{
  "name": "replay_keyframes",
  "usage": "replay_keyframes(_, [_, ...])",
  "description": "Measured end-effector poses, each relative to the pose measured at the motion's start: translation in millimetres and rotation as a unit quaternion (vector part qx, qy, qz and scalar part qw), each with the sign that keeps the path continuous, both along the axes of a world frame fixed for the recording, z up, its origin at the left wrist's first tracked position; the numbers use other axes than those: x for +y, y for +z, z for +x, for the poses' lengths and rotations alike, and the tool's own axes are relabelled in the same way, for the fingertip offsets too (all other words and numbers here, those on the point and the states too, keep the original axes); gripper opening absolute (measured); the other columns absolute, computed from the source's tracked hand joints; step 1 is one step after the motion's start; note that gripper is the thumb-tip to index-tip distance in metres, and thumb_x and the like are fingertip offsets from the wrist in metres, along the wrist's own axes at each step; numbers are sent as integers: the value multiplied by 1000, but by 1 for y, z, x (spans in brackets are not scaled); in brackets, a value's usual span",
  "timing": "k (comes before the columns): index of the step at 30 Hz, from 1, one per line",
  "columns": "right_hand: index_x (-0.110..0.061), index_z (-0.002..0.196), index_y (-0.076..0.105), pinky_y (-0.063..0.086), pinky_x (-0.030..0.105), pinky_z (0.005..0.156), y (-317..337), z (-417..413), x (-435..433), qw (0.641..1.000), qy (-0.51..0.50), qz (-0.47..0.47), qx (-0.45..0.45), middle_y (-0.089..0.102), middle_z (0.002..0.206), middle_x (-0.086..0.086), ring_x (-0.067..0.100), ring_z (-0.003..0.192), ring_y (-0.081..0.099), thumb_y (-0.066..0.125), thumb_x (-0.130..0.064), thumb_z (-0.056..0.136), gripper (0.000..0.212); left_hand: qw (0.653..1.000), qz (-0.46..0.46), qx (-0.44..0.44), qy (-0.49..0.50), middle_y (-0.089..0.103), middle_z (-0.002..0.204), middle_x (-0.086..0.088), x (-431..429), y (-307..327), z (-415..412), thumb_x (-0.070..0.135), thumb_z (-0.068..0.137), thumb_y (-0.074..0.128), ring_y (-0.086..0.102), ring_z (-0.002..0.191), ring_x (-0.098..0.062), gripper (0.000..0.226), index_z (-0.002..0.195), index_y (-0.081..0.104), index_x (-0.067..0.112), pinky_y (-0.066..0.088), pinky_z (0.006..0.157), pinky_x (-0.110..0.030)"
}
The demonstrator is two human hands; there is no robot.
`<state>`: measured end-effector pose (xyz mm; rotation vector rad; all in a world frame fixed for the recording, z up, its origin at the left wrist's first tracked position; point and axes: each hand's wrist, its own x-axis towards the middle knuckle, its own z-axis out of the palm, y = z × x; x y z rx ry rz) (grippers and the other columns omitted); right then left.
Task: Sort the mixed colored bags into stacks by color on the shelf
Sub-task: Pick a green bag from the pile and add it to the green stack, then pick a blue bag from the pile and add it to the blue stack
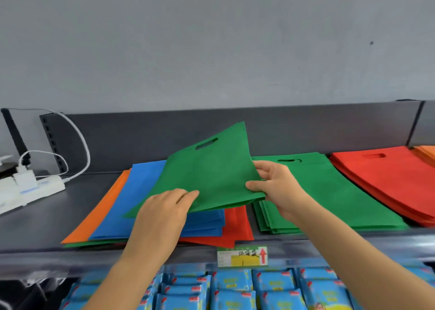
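While our left grip [162, 213] and right grip [275, 187] hold the green bag [211, 173], its trailing edge could drag the pile [141, 192] askew.

Green bag [211, 168]: you hold it tilted above the mixed pile [141, 192].
Left hand [164, 206]: your fingers lie on its near left edge.
Right hand [273, 185]: you pinch its right edge.
Mixed pile: blue, orange and red bags overlap on the shelf [47, 220].
Sorted stacks: green stack [329, 192] lies just right of the pile, red stack [388, 180] beyond it.
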<state>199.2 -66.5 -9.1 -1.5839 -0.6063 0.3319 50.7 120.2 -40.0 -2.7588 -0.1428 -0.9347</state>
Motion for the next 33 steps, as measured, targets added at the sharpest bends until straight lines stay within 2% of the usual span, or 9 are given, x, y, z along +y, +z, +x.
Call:
replay_keyframes(3, [0,117,59,54,37,87,-1,30,-59,998,-60,29,-15,70,107,10,23,96,68,62,16,75,46,999,2,-26,-33,68,78,5,-43,11,24,-9,38,83,59,52,-18,71,104,71,15,43,41,-27])
replay_keyframes(8, [-3,110,63,47,54,95,-15,81,-155,988,-150,10,-25,69,106,17,36,107,61,70,12,70,44,989,15,-3,-145,72,87,4,-132,7,79,-7,47,71,69,72,-13,55,98,72,16,55,58,-28])
replay_keyframes(11, [-8,107,66,50,51,92,-27,103,-193,981,-181,-48,-38,69,102,15,32,103,63,77,2,69,41,986,-18,61,-155,70,96,8,-167,-1,103,-1,64,43,68,80,-13,55,105,69,22,54,62,-25])
replay_keyframes(14, [-12,118,62,49,34,91,-31,115,-214,954,-193,-205,-106,67,106,9,23,98,63,79,-14,72,49,975,-73,177,-112,48,138,7,-190,-15,119,-9,77,34,48,122,-15,72,139,41,28,43,97,-30])
replay_keyframes(17, [-13,135,47,42,29,93,-25,118,-219,911,-158,-331,-189,59,127,9,22,112,56,69,-19,81,59,967,-122,205,-88,38,146,10,-203,-19,123,27,99,29,36,131,-10,43,142,34,31,30,106,-26])
replay_keyframes(20, [-14,135,47,30,25,103,-16,111,-208,890,-128,-327,-290,48,140,6,20,129,44,65,-20,85,54,963,-144,220,-62,41,144,10,-207,-21,126,58,94,22,38,130,-11,56,138,41,30,31,105,-28])
replay_keyframes(24, [-15,131,52,22,17,106,-23,97,-173,878,-39,-292,-377,45,142,1,15,132,41,63,-22,87,46,959,-187,200,-74,41,145,4,-208,-29,126,48,98,28,38,131,-13,49,134,49,24,27,108,-26])
replay_keyframes(29, [-19,122,59,38,25,100,-47,93,-149,846,25,-387,-366,58,129,-1,18,119,52,56,-32,90,35,964,-189,159,-95,28,152,2,-191,-21,108,36,100,33,19,141,-7,42,134,50,17,4,108,-12])
replay_keyframes(33, [-23,119,61,43,30,96,-35,90,-132,838,5,-411,-359,60,126,0,19,115,56,58,-37,88,34,982,-166,73,-45,45,141,10,-142,-6,70,46,96,33,36,132,-6,45,127,57,25,22,109,-24])
